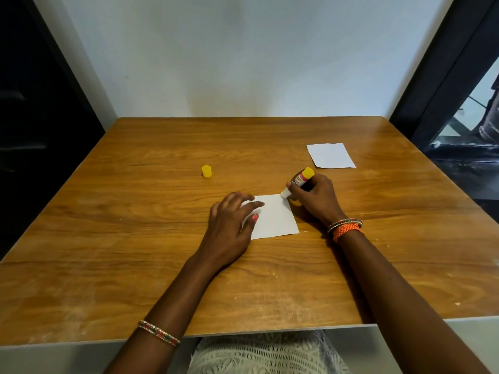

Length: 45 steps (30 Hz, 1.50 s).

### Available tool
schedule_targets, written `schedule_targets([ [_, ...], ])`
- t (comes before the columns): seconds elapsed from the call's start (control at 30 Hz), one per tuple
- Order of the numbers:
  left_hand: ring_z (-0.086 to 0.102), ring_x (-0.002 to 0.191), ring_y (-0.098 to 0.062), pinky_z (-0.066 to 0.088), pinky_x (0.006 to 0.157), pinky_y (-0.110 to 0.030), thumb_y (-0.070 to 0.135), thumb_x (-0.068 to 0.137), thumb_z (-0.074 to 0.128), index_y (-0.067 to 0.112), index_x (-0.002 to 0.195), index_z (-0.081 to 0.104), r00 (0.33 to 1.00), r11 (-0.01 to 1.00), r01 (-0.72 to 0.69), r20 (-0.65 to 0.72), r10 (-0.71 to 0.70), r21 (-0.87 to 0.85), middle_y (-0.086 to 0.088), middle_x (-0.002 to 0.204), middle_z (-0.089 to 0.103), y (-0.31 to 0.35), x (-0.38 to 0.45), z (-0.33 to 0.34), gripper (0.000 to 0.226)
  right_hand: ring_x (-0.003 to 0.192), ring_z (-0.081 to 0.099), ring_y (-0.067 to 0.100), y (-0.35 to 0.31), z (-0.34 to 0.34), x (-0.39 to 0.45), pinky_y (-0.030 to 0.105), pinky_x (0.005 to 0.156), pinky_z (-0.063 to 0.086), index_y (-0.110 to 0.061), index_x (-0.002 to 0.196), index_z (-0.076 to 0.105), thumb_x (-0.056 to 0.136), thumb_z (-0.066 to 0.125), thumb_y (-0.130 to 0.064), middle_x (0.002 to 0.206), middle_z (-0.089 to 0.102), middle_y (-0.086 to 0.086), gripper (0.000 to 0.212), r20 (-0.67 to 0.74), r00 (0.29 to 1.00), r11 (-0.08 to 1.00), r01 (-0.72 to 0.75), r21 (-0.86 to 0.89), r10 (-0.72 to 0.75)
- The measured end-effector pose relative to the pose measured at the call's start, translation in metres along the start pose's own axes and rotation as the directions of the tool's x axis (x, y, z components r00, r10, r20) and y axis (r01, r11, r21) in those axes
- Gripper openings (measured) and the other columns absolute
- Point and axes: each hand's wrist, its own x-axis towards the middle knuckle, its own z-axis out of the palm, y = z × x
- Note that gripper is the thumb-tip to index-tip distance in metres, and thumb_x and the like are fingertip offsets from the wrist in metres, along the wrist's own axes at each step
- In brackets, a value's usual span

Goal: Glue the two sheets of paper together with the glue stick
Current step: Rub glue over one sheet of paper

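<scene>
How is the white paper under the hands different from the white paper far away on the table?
The near white paper sheet is pinned flat by the left hand, while the far white paper sheet lies untouched. The near sheet has the yellow-ended glue stick, held by the right hand, pressing its far corner; the far sheet has nothing on it. Both are small, white and rectangular.

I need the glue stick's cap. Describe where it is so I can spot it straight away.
On the wooden table, look to the left of the hands, further back than the sheet being glued. The cap stands alone there on bare wood. It is a small yellow cylinder, the only loose yellow thing.
</scene>
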Motion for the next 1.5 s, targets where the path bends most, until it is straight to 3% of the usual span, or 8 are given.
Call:
schedule_targets([
  [0.13,0.015,0.142,-0.009,0.005,0.11,-0.039,0.032,0.096,0.036,0.034,0.135,0.044,0.978,0.983,-0.113,0.192,0.084,0.145,0.011,0.147,0.039,0.0,0.003,0.006,0.039,0.095,0.064,0.022,0.0,0.0,0.0,0.036,0.083,0.055,-0.009,0.106,0.062,0.085,0.065,-0.026,0.108,0.067,0.012,0.027,-0.004,1.0,1.0,0.007,0.014,-0.007],
  [0.37,0.014,0.143,-0.011,0.011,0.108,-0.042,0.027,0.094,0.041,0.032,0.128,0.049,0.985,0.986,-0.083,0.162,0.06,0.143,0.013,0.143,0.043,0.0,0.002,0.005,0.035,0.095,0.065,0.024,-0.002,0.0,-0.004,0.044,0.085,0.056,-0.007,0.109,0.063,0.084,0.065,-0.033,0.107,0.068,0.011,0.036,0.034,0.999,0.999,0.014,-0.038,-0.012],
  [0.63,0.013,0.143,-0.015,0.007,0.11,-0.044,0.027,0.094,0.039,0.034,0.129,0.047,0.984,0.983,-0.079,0.17,0.05,0.166,0.013,0.144,0.041,0.0,0.002,0.006,0.037,0.095,0.065,0.023,-0.003,-0.001,-0.01,0.038,0.084,0.056,-0.007,0.107,0.064,0.084,0.066,-0.027,0.106,0.068,0.011,0.03,0.022,0.999,1.0,0.024,-0.018,-0.024],
  [0.8,0.018,0.139,-0.017,0.01,0.108,-0.044,0.031,0.09,0.028,0.039,0.136,0.037,0.974,0.968,-0.12,0.212,0.073,0.219,0.01,0.144,0.039,-0.001,0.003,0.007,0.048,0.092,0.064,0.019,-0.004,-0.002,-0.009,0.028,0.077,0.054,-0.011,0.104,0.062,0.086,0.064,-0.023,0.103,0.066,0.008,0.021,-0.004,1.0,0.998,0.015,0.063,-0.015],
  [1.0,0.021,0.135,-0.02,0.009,0.105,-0.042,0.039,0.095,0.026,0.04,0.139,0.033,0.972,0.958,-0.124,0.224,0.065,0.258,0.008,0.146,0.037,-0.002,0.004,0.009,0.045,0.092,0.061,0.016,-0.005,-0.003,-0.007,0.022,0.075,0.053,-0.008,0.111,0.061,0.087,0.063,-0.02,0.106,0.063,0.004,0.026,-0.035,0.999,0.992,-0.005,0.128,0.01],
  [1.23,0.014,0.14,-0.024,0.01,0.108,-0.046,0.043,0.093,0.023,0.035,0.14,0.033,0.967,0.947,-0.154,0.24,0.086,0.283,0.006,0.148,0.035,-0.002,0.003,0.009,0.048,0.09,0.063,0.016,-0.01,-0.005,-0.008,0.021,0.074,0.053,-0.011,0.099,0.064,0.082,0.065,-0.007,0.099,0.066,0.005,0.018,0.013,0.997,0.983,0.073,0.166,-0.076],
  [1.37,0.002,0.143,-0.02,0.005,0.11,-0.043,0.037,0.098,0.021,0.03,0.143,0.029,0.964,0.959,-0.144,0.253,0.081,0.244,0.008,0.153,0.029,-0.002,0.003,0.009,0.047,0.093,0.059,0.015,-0.012,-0.002,-0.006,0.024,0.078,0.049,-0.005,0.11,0.062,0.082,0.067,-0.011,0.103,0.061,0.003,0.029,0.018,0.995,0.995,0.102,0.006,-0.102],
  [1.5,-0.001,0.145,-0.018,0.005,0.111,-0.044,0.034,0.098,0.024,0.029,0.145,0.027,0.962,0.961,-0.146,0.26,0.083,0.235,0.01,0.154,0.026,-0.002,0.003,0.007,0.047,0.087,0.059,0.014,-0.015,-0.002,-0.001,0.02,0.072,0.046,-0.003,0.111,0.063,0.082,0.068,-0.019,0.107,0.067,0.011,0.034,0.049,0.982,0.97,0.187,-0.154,-0.181],
])
